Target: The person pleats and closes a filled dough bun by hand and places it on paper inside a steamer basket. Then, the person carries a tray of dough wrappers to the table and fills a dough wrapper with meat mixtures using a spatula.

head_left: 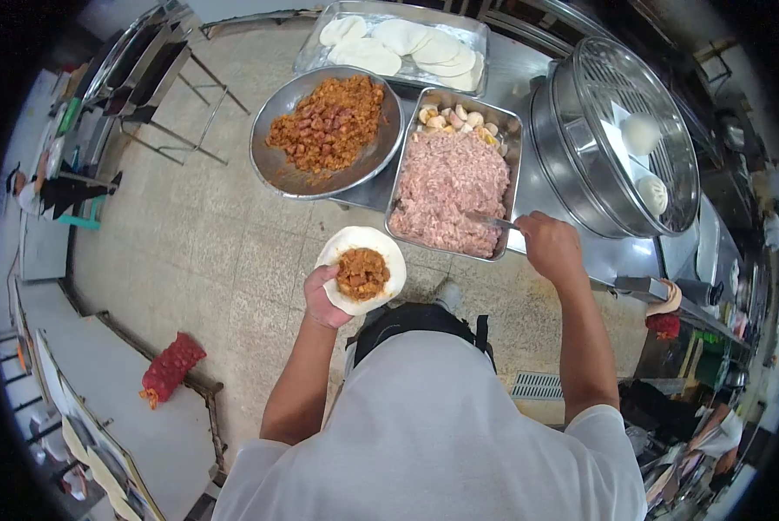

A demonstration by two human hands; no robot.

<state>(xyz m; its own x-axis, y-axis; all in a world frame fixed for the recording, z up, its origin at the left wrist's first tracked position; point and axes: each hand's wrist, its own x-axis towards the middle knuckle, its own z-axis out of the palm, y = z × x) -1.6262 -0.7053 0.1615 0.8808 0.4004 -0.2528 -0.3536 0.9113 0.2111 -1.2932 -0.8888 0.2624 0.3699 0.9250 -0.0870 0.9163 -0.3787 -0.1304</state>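
Observation:
On my left hand (322, 298) lies a round dough wrapper (390, 253), with a mound of reddish-brown filling (362, 274) at its centre. My right hand (549, 247) is closed round the handle of a metal utensil (493, 220), whose tip is sunk in pink minced meat (450, 184). That meat fills most of a rectangular steel tray (515, 143), with pale and yellowish pieces (459, 118) at its far end. Left of the tray, a wide metal bowl (272, 165) holds more of the reddish-brown filling.
A tray (307, 54) of flat dough rounds (433, 50) stands at the back. Stacked steamers (571, 148) with two white buns (641, 134) are at the right. A red mesh sack (171, 368) lies at the lower left. Another person (719, 434) is at the far right.

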